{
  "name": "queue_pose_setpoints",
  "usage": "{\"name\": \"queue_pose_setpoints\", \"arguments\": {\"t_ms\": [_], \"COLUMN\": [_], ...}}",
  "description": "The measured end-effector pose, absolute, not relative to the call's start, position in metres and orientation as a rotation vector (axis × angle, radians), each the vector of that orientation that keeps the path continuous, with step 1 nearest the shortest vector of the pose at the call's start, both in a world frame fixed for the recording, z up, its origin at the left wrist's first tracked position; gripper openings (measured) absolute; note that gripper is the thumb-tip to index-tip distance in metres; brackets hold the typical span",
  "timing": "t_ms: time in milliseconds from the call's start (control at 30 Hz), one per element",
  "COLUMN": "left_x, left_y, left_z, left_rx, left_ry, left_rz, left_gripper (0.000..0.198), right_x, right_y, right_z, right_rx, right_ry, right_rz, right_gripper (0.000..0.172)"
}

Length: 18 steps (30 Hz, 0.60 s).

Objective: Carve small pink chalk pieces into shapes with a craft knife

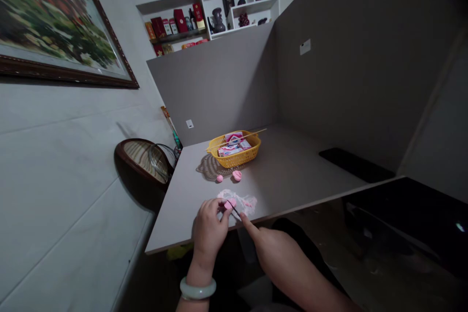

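My left hand [210,226] is curled near the table's front edge, pinching a small pink piece [230,204] between thumb and fingers. My right hand [268,248] comes in from the lower right with the index finger stretched along a thin dark tool [236,211] whose tip touches the pink piece. Under both lies a crumpled clear plastic wrap [245,201] with pink bits on it. Two more pink lumps [237,175] [219,178] sit on the table farther back. A pale green bangle [197,289] circles my left wrist.
A yellow basket [239,156] with small packets and a long wooden stick across it stands mid-table. Grey partitions wall the grey table [292,170] at the back and right. A dark flat pad [354,165] lies at right. A round wooden object [141,161] leans at left.
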State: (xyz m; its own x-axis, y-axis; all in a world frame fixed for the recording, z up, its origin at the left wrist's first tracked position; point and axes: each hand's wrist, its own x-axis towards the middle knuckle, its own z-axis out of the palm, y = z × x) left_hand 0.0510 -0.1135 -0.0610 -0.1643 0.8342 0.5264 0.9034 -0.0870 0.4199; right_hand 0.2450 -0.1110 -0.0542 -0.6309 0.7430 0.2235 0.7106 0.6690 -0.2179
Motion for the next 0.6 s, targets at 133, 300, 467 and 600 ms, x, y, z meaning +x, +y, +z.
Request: {"name": "queue_pose_setpoints", "arguments": {"t_ms": [133, 300, 467, 600], "left_x": [0.05, 0.051, 0.055, 0.06], "left_y": [-0.114, -0.114, -0.116, -0.117], "left_z": [-0.059, -0.058, -0.058, -0.058], "left_rx": [-2.019, -2.003, -1.936, -1.919], "left_ry": [-2.04, -2.035, -2.042, -2.042], "left_rz": [-1.08, -1.067, -1.039, -1.027], "left_gripper": [0.006, 0.005, 0.007, 0.005], "right_x": [0.252, 0.236, 0.236, 0.236], "right_y": [-0.115, -0.099, -0.102, -0.105], "right_z": [-0.051, -0.039, -0.043, -0.042], "right_rx": [-1.21, -1.198, -1.208, -1.22], "right_ry": [-2.675, -2.691, -2.696, -2.705], "right_rz": [0.185, 0.213, 0.241, 0.214], "right_gripper": [0.083, 0.077, 0.075, 0.073]}}
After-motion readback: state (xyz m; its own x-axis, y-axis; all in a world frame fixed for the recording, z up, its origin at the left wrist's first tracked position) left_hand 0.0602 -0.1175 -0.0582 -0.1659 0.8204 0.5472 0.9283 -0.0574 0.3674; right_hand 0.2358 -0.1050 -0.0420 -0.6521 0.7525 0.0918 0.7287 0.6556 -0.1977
